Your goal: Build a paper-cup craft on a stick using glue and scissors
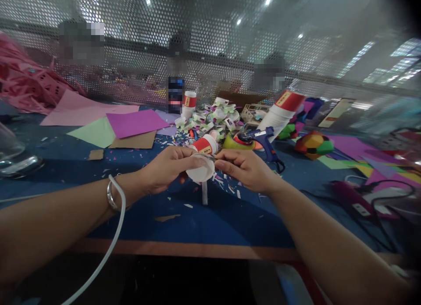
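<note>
A small white paper cup [199, 170] is held over the blue table with its round opening toward me. My left hand [167, 168] pinches the cup's left side, fingers closed. At the cup's upper right edge, my right hand [241, 167] is closed, thumb against fingers; a thin dark object shows between its fingertips and the rim, too small to name. A narrow pale strip [205, 194] shows below the cup. Just behind the hands lies a red and white paper cup [205, 144].
Behind are a pile of cut white cups [220, 114], a blue glue gun [268, 143], a tall cup stack [283, 114] and a colorful ball [314, 145]. Colored paper [134, 122] lies left. A magenta power strip [353, 200] with cables sits right. Paper scraps dot the table [131, 226].
</note>
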A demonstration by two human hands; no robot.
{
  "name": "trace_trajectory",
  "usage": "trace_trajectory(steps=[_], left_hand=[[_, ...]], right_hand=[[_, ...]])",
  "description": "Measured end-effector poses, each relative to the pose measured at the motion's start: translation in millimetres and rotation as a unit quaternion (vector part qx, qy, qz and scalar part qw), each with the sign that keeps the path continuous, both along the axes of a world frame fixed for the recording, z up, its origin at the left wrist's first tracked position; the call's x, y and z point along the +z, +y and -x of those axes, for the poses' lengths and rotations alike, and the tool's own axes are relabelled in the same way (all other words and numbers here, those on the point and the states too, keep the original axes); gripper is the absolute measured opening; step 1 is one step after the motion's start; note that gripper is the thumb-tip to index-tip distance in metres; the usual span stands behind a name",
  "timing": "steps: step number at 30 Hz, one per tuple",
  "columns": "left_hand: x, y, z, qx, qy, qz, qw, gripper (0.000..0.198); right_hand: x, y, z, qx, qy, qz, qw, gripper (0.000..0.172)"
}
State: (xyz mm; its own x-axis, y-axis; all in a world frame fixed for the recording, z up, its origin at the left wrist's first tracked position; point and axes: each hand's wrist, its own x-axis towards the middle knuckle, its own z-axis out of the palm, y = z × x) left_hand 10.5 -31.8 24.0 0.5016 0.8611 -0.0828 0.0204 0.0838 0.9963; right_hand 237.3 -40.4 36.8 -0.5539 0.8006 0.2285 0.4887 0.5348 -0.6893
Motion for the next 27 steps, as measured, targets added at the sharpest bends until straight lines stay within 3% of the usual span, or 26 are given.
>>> trace_trajectory(steps=[6, 16, 27], left_hand=[[-2.2, 2, -2, 0.007, 0.002, 0.035, 0.999, 0.017], [-10.5, 4, -1, 0.009, 0.044, -0.018, 0.999, 0.025], [-11.9, 11, -6, -0.001, -0.002, 0.097, 0.995, 0.021]], right_hand=[[-3.4, 4, -3, -0.007, -0.022, -0.005, 1.0, 0.035], [-10.3, 8, -7, -0.016, -0.067, -0.021, 0.997, 0.037], [-17.4, 16, -11, -0.014, -0.073, -0.019, 0.997, 0.04]])
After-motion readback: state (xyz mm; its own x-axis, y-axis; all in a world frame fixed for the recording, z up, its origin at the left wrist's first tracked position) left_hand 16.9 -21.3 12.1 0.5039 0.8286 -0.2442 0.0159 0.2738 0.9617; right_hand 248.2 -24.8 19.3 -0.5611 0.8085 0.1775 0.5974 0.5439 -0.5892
